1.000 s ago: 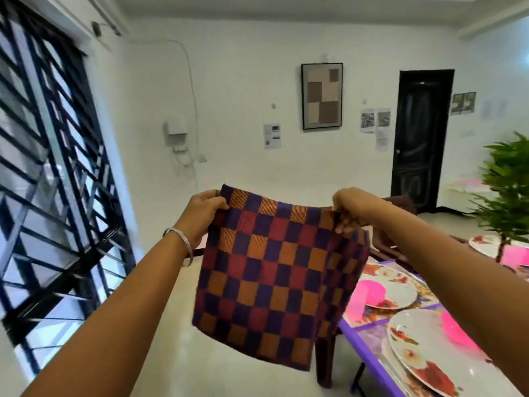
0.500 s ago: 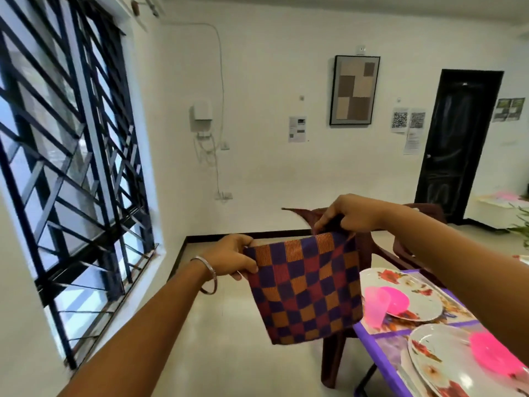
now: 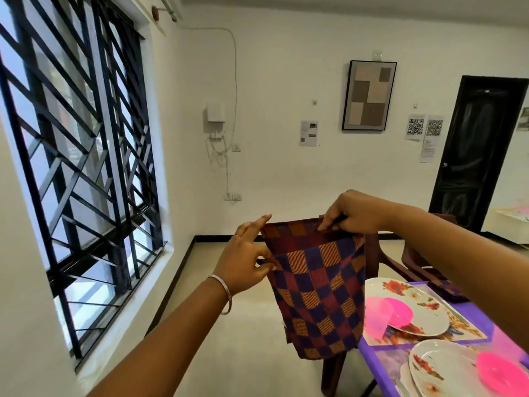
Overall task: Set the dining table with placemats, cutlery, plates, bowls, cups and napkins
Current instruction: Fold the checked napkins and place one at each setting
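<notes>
A checked napkin (image 3: 317, 290) in purple, orange and red hangs in the air in front of me, its top part folded over. My left hand (image 3: 243, 259) pinches its left edge at the fold, index finger stretched up. My right hand (image 3: 352, 213) pinches the top right edge. At the lower right stands the purple table (image 3: 483, 319) with a floral placemat (image 3: 463, 328), a flowered white plate (image 3: 423, 308) carrying a pink bowl (image 3: 399, 310) and a pink cup (image 3: 375, 319). A second plate (image 3: 440, 371) nearer me holds another pink bowl (image 3: 501, 373).
A dark brown chair (image 3: 372, 253) stands at the table's end behind the napkin. A barred window (image 3: 74, 156) fills the left wall. A black door (image 3: 475, 150) is at the far right. Bare floor (image 3: 229, 339) lies below my arms.
The napkin was spread full width; it has since been folded narrower and lowered. My left hand has shifted down to the fold on the left edge. The view has turned left.
</notes>
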Demonstrator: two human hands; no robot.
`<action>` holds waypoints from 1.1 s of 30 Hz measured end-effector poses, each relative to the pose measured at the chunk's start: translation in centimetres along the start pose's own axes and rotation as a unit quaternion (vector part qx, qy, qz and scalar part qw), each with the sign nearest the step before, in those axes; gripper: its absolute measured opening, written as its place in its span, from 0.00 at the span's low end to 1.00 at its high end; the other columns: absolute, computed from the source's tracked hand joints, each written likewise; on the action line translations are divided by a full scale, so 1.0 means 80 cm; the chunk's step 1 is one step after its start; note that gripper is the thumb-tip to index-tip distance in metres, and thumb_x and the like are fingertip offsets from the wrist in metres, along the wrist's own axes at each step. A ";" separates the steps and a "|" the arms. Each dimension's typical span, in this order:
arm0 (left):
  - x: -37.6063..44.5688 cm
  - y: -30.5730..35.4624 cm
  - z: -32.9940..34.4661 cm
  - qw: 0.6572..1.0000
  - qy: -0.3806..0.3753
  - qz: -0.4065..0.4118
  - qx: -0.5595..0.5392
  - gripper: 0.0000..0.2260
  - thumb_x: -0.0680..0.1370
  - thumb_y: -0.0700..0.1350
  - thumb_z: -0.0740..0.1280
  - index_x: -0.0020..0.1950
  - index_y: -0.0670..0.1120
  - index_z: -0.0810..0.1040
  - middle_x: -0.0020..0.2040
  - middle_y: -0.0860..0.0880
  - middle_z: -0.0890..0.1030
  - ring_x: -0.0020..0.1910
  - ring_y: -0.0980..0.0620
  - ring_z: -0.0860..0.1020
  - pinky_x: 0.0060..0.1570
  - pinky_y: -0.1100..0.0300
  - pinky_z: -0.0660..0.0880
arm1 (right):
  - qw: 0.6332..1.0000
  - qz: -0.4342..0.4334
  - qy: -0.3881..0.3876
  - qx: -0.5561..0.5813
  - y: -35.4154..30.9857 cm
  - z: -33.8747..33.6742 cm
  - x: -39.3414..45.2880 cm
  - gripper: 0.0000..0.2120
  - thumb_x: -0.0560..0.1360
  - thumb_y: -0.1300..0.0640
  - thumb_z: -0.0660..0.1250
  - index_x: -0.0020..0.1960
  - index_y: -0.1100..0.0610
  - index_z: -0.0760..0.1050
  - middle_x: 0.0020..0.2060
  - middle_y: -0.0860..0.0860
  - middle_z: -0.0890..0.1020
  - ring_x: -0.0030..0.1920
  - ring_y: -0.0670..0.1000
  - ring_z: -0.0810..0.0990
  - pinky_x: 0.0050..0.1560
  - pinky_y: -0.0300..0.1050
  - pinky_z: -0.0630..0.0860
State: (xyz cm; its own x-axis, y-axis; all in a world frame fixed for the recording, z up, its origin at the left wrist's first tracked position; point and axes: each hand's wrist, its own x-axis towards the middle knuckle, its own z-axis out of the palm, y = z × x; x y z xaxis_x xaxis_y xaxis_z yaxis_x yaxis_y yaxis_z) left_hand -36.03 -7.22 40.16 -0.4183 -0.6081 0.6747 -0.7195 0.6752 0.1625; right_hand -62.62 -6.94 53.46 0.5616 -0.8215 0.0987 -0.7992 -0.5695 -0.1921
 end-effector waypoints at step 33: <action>0.039 -0.030 -0.070 0.975 -0.091 -0.084 -0.187 0.05 0.75 0.45 0.71 0.42 0.46 0.78 0.35 0.49 0.81 0.33 0.57 0.79 0.35 0.67 0.75 | 0.956 -0.012 0.083 0.282 0.070 0.026 -0.028 0.09 0.70 0.57 0.73 0.43 0.65 0.79 0.40 0.57 0.84 0.45 0.55 0.83 0.48 0.49 0.80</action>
State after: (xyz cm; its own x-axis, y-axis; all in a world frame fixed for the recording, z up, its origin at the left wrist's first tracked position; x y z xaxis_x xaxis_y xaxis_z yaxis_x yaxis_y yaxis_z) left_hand -32.49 -8.41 45.94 -0.4272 -0.7643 0.4830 -0.5480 0.6438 0.5341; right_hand -67.87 -8.23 50.18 0.4997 -0.8281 0.2541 -0.5183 -0.5209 -0.6783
